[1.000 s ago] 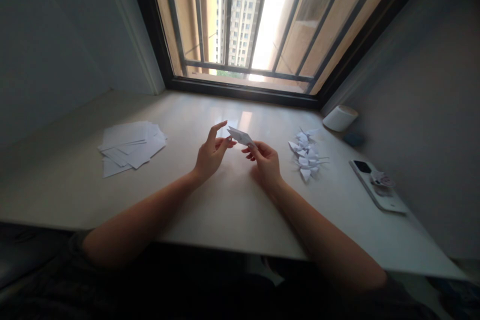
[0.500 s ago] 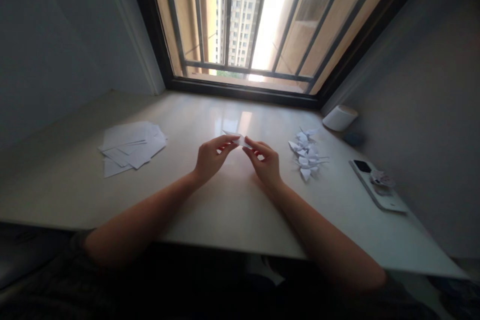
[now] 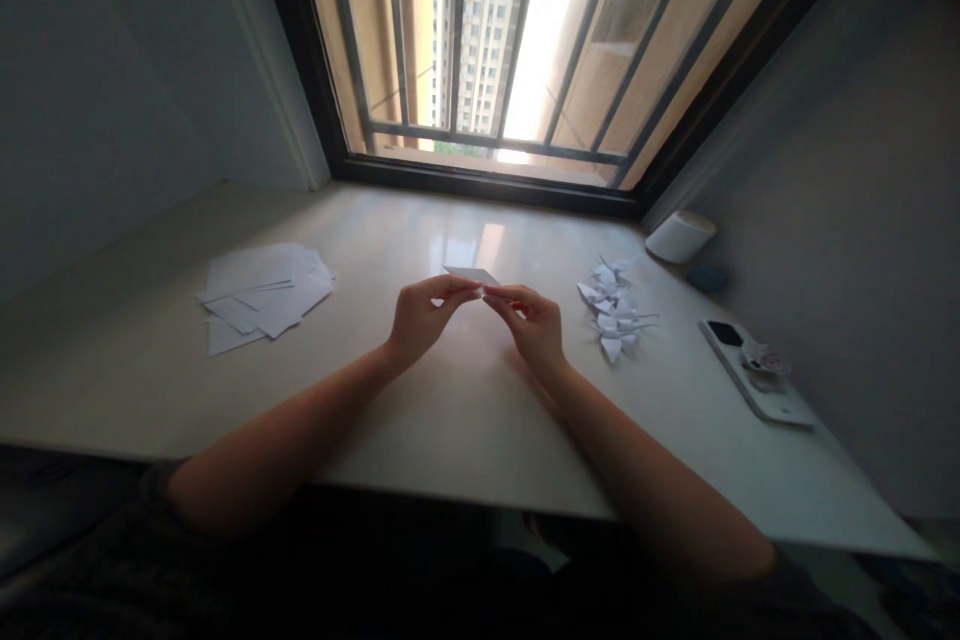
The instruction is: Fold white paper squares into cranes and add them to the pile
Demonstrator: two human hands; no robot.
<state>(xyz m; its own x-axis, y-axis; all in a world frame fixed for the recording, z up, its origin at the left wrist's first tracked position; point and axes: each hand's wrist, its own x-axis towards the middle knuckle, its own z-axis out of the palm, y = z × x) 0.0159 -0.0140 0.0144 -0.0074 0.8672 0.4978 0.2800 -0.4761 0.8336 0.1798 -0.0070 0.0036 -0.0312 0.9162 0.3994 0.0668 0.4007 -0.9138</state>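
A small folded piece of white paper is held above the middle of the white tabletop. My left hand pinches its near edge between thumb and fingers. From the other side, my right hand pinches the same edge, the fingertips of both hands almost meeting. Beyond the fingers a pointed flap of the paper shows; the part between the fingertips is mostly covered.
Loose white paper sheets lie in a pile at the left. Several folded paper figures cluster at the right. Farther right are a white cylindrical object and a white tray-like slab bearing small items. A barred window stands behind.
My fingertips have come closer together along the paper's near edge. The paper has tilted, and its far flap now shows wider and greyer.
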